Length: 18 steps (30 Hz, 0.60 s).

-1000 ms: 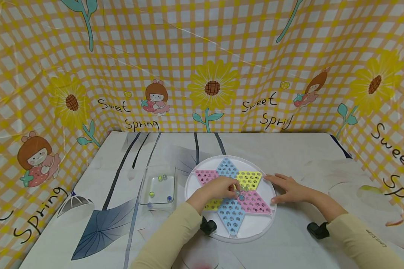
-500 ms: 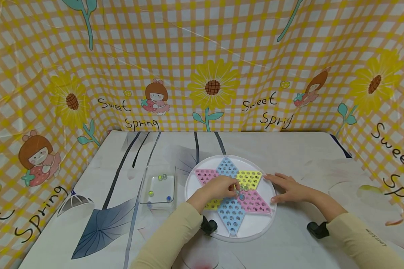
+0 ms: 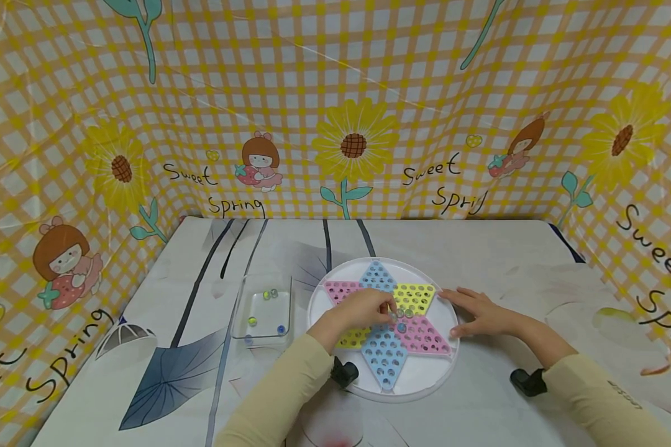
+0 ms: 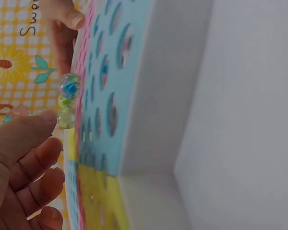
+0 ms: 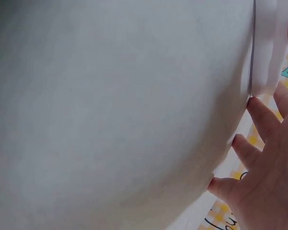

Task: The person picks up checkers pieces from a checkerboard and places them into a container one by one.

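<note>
A round white Chinese checkers board (image 3: pixel 433 374) lies on the table, its star in pink, blue and yellow. Over the star's middle, my left hand (image 3: pixel 366 310) pinches a clear marble (image 4: pixel 66 119) between thumb and fingertips, low against the holes. Beside it sit a blue-swirled marble (image 3: pixel 401 328) and a pair of pale greenish marbles (image 3: pixel 409 313). Across the board, my right hand (image 3: pixel 478 315) spreads its fingers and touches the right rim with fingertips and thumb. The right wrist view shows those fingers (image 5: pixel 264 120) against the white edge.
Left of the board stands a clear rectangular container (image 3: pixel 261 338) with several yellow, clear and blue marbles. A pale cloth with grey leaf prints covers the table (image 3: pixel 497 248). Behind rises a yellow checked sheet (image 3: pixel 291 81) with sunflowers.
My left hand has shifted very slightly left, so the pale marbles beside its fingertips show more clearly. The right hand stays at the rim.
</note>
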### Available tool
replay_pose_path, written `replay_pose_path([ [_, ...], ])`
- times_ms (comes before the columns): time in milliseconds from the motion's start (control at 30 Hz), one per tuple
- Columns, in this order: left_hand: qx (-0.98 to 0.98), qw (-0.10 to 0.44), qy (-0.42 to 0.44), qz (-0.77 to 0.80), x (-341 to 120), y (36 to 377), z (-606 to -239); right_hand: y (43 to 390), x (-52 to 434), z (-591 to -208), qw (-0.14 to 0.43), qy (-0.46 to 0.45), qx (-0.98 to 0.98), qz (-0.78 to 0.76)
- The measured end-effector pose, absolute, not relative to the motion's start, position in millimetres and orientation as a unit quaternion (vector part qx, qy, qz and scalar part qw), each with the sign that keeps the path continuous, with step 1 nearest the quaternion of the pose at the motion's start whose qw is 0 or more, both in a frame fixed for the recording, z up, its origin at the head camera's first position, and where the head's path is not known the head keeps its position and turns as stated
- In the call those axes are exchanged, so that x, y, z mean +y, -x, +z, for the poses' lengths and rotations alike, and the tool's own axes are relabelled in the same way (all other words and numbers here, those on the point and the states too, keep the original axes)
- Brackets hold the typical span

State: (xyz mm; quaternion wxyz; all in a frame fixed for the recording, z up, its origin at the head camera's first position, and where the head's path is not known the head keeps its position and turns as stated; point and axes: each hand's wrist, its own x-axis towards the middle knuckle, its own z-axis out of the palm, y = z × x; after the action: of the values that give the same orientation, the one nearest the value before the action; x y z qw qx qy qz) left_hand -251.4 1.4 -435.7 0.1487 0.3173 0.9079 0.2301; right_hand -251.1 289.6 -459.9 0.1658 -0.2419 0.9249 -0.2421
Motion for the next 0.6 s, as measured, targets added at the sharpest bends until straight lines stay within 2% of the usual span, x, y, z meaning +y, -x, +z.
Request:
replay_pose_path([
  [600,0.911,0.107,-0.320,0.237,-24.5,258.7,-419.9,249.3,289.2,-456.9,0.161,0.250,0.923,-0.244],
])
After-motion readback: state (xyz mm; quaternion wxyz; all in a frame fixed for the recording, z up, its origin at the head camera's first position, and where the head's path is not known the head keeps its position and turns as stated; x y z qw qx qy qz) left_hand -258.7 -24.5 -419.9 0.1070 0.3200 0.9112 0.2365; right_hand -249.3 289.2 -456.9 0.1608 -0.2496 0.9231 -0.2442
